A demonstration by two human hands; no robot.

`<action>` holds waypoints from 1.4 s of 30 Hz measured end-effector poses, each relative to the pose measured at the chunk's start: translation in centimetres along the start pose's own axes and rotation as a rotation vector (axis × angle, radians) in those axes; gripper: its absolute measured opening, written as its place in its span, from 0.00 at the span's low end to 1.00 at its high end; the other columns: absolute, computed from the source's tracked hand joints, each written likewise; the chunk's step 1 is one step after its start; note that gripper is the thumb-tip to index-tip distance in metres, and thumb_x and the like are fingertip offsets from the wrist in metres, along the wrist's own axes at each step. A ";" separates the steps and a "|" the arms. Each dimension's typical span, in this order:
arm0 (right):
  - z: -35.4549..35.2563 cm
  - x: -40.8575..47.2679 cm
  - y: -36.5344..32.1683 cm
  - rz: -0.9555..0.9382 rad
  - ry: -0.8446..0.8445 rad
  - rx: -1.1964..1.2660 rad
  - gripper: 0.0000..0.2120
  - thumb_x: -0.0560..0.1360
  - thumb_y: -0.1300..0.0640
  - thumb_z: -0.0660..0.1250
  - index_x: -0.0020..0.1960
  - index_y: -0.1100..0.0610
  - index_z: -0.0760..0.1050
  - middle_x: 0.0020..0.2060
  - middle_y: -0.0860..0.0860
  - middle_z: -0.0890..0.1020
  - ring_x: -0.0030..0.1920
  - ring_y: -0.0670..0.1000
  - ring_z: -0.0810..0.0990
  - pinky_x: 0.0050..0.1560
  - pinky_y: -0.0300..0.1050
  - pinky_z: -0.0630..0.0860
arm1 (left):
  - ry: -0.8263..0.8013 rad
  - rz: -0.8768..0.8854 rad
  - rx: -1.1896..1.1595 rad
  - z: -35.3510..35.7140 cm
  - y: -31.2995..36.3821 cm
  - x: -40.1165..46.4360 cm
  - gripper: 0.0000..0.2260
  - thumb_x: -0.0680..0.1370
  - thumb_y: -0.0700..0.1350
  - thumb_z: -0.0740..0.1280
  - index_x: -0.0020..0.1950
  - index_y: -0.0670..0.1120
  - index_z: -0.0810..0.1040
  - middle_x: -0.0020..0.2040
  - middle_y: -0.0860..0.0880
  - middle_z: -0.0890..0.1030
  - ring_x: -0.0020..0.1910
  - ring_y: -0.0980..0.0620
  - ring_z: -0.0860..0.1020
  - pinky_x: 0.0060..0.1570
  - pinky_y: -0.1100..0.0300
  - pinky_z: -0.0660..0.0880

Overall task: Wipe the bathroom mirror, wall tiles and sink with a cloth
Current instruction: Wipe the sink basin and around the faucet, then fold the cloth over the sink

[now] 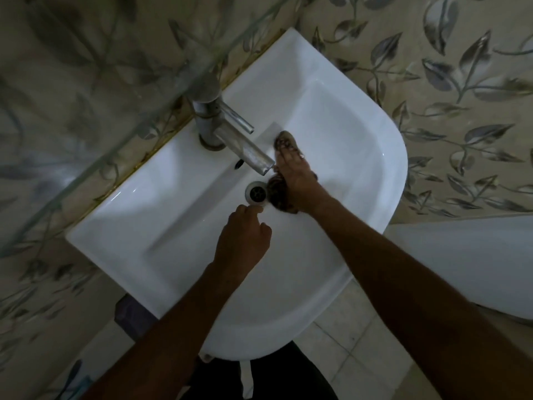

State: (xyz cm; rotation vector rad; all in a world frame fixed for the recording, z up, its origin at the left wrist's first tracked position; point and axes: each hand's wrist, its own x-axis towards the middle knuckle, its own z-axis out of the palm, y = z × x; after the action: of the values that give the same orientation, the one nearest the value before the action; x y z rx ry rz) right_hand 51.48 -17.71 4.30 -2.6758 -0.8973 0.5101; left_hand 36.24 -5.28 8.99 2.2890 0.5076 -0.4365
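A white sink (161, 226) hangs on the leaf-patterned wall tiles (450, 90). My right hand (297, 177) lies flat on a dark patterned cloth (278, 194), pressing it against the basin wall just right of the drain (256, 192), under the spout of the metal tap (227, 134). My left hand (243, 238) hovers in the basin below the drain, fingers curled shut with nothing visible in them. A glass edge, maybe a shelf or the mirror's edge (144, 111), runs diagonally across the upper left.
A white fixture (476, 264) stands at the right, close to the sink. Pale floor tiles (369, 356) show below the basin. A dark purple object (129, 316) sits under the sink's left side.
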 end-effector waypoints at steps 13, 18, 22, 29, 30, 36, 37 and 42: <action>3.2 -2.9 -3.0 -0.263 -0.218 0.067 0.27 0.80 0.59 0.66 0.77 0.59 0.65 0.76 0.60 0.67 0.77 0.62 0.62 0.76 0.53 0.60 | 0.032 -0.107 0.003 -2.7 -3.8 -1.1 0.19 0.79 0.44 0.64 0.70 0.45 0.73 0.63 0.42 0.75 0.62 0.42 0.75 0.64 0.46 0.74; 2.8 -5.0 -2.7 -0.032 -0.202 0.073 0.37 0.77 0.67 0.64 0.81 0.59 0.52 0.81 0.58 0.52 0.80 0.61 0.52 0.79 0.61 0.53 | -0.139 -0.160 -0.031 -2.8 -4.3 -2.2 0.17 0.80 0.43 0.62 0.69 0.46 0.74 0.63 0.42 0.77 0.62 0.44 0.76 0.64 0.53 0.73; 3.6 -9.5 -5.8 -0.264 -0.407 0.115 0.31 0.80 0.66 0.62 0.81 0.58 0.56 0.81 0.56 0.56 0.81 0.56 0.53 0.79 0.47 0.50 | -0.155 -0.149 -0.029 -3.3 -4.3 -3.0 0.18 0.80 0.43 0.63 0.70 0.45 0.74 0.65 0.42 0.77 0.64 0.44 0.75 0.66 0.52 0.72; 0.5 -7.8 0.0 0.068 -0.376 -0.062 0.34 0.77 0.65 0.64 0.80 0.60 0.55 0.79 0.60 0.57 0.80 0.61 0.56 0.77 0.56 0.55 | -0.029 -0.057 -0.061 -3.9 -4.6 -4.8 0.15 0.80 0.42 0.61 0.66 0.48 0.77 0.61 0.45 0.78 0.59 0.47 0.77 0.61 0.53 0.74; 0.9 -8.2 -0.6 0.073 -0.356 -0.104 0.34 0.77 0.64 0.64 0.80 0.61 0.54 0.80 0.62 0.55 0.80 0.62 0.52 0.77 0.57 0.53 | -0.006 -0.046 -0.085 -3.9 -4.5 -5.3 0.14 0.80 0.42 0.61 0.65 0.49 0.78 0.60 0.46 0.78 0.58 0.48 0.77 0.60 0.55 0.74; 2.1 -13.3 -12.0 -0.118 -0.503 0.205 0.18 0.83 0.60 0.60 0.72 0.59 0.70 0.65 0.59 0.78 0.63 0.59 0.78 0.57 0.42 0.74 | 0.106 0.056 -0.144 -4.3 -4.8 -8.3 0.12 0.81 0.43 0.62 0.62 0.49 0.78 0.56 0.50 0.78 0.56 0.53 0.77 0.56 0.57 0.76; 1.9 -13.7 -12.7 -0.075 -0.516 0.329 0.18 0.82 0.61 0.61 0.72 0.56 0.72 0.63 0.56 0.80 0.60 0.56 0.79 0.58 0.43 0.75 | 0.135 0.060 -0.157 -4.5 -5.0 -8.8 0.11 0.81 0.43 0.62 0.61 0.50 0.79 0.54 0.51 0.78 0.55 0.54 0.77 0.55 0.58 0.75; -0.9 -14.6 -13.9 0.278 -0.458 1.027 0.12 0.81 0.65 0.63 0.61 0.60 0.81 0.55 0.56 0.86 0.55 0.55 0.85 0.58 0.51 0.79 | 0.239 -0.019 -0.349 -6.4 -5.7 -12.4 0.09 0.82 0.43 0.62 0.55 0.53 0.80 0.35 0.58 0.74 0.34 0.62 0.74 0.35 0.71 0.66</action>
State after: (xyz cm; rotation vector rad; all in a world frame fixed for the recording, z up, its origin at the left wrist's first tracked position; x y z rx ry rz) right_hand 33.64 -16.23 13.63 -1.7373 -0.2006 1.2631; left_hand 23.82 0.24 15.44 2.0068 0.6676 -0.0727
